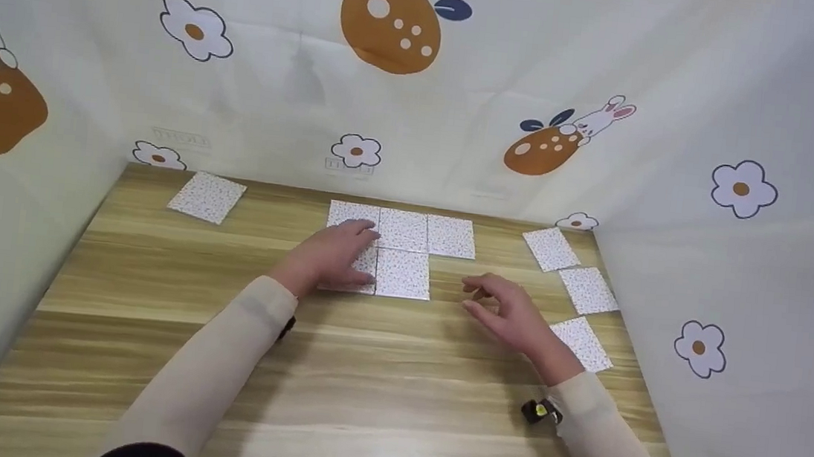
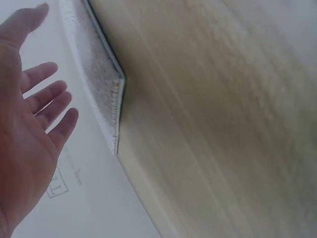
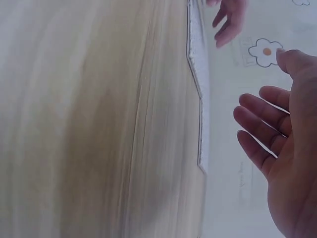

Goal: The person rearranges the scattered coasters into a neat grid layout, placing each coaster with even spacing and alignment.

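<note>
Several square speckled tiles lie edge to edge on the wooden table, among them a front tile, a back middle tile and a back right tile. Over the left part of this group is my left hand, hiding much of the tiles below it. In the left wrist view its fingers spread loosely, with nothing held, above the tile edge. My right hand hovers to the right of the group, fingers loosely bent and holding nothing. The right wrist view shows a gap between it and the tiles.
A lone tile lies at the back left of the table. Three loose tiles line the right side: one at the back, one in the middle, one partly behind my right wrist. Patterned cloth walls the table.
</note>
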`<move>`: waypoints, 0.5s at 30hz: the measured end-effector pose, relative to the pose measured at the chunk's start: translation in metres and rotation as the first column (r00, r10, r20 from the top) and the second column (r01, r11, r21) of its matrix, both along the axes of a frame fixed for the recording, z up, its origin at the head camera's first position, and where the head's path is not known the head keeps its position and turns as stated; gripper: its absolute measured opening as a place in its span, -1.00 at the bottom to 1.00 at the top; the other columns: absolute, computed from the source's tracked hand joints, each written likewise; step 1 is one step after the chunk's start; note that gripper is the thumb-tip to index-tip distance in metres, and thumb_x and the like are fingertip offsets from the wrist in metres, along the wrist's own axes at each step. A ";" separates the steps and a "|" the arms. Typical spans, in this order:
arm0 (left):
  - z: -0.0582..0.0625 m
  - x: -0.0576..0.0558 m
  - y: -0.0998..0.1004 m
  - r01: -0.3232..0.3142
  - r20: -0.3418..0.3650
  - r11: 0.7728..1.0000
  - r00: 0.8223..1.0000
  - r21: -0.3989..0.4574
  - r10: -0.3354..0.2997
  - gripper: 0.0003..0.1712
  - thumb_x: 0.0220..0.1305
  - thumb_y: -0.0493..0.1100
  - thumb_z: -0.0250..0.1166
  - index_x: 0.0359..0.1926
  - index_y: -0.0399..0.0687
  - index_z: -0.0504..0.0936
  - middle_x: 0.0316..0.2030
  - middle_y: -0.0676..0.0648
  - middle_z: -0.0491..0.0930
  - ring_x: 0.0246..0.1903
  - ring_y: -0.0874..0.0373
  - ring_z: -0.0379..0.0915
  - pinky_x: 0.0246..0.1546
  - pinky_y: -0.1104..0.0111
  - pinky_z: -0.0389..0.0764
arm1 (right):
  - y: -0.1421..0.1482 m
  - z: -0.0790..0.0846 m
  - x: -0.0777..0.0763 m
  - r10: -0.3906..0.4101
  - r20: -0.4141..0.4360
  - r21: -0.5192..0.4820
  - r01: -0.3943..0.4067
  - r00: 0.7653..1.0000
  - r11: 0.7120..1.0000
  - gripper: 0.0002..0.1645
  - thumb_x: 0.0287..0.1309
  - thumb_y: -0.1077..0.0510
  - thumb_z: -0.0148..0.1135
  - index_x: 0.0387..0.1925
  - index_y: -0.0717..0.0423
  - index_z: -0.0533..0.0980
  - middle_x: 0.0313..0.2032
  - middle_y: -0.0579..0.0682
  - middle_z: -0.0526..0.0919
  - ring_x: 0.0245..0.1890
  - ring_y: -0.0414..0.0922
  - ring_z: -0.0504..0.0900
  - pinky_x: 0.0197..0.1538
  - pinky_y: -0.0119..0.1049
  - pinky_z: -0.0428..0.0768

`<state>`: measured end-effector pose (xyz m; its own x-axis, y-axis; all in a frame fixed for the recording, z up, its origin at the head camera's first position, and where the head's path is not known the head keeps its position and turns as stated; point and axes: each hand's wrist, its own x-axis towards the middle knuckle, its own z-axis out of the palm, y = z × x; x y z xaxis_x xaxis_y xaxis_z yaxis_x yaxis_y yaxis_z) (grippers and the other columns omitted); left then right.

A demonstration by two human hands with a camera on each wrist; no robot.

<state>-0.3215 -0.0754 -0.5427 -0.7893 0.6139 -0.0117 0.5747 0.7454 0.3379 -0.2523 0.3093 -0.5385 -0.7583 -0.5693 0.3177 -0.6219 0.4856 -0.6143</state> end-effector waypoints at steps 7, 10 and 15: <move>-0.003 -0.015 -0.002 -0.028 0.072 0.994 0.997 -0.109 0.036 0.39 0.25 0.51 0.49 0.78 -0.15 0.09 0.77 -0.24 -0.06 0.74 -0.22 -0.16 0.73 -0.05 0.02 | 0.008 0.004 0.024 -0.008 0.072 0.035 0.006 0.997 0.999 -0.58 0.48 0.14 0.46 0.24 0.28 0.68 -0.02 0.14 0.82 -0.06 -0.02 0.80 0.12 0.10 0.79; -0.005 -0.018 -0.002 -0.016 0.089 0.993 0.996 -0.117 0.027 0.40 0.25 0.55 0.46 0.78 -0.15 0.08 0.77 -0.24 -0.07 0.74 -0.23 -0.17 0.72 -0.06 0.03 | 0.015 0.005 0.033 -0.020 0.092 0.053 0.015 0.996 0.998 -0.57 0.49 0.13 0.45 0.23 0.30 0.68 -0.03 0.11 0.82 -0.06 -0.06 0.79 0.12 0.09 0.78; -0.006 -0.018 -0.001 -0.016 0.114 0.992 0.993 -0.128 0.031 0.36 0.28 0.53 0.45 0.77 -0.13 0.11 0.77 -0.22 -0.04 0.74 -0.22 -0.16 0.72 -0.06 0.05 | 0.028 0.008 0.045 -0.045 0.119 0.078 0.036 0.992 0.996 -0.58 0.51 0.11 0.44 0.24 0.27 0.68 -0.01 0.10 0.82 -0.04 -0.08 0.78 0.14 0.08 0.78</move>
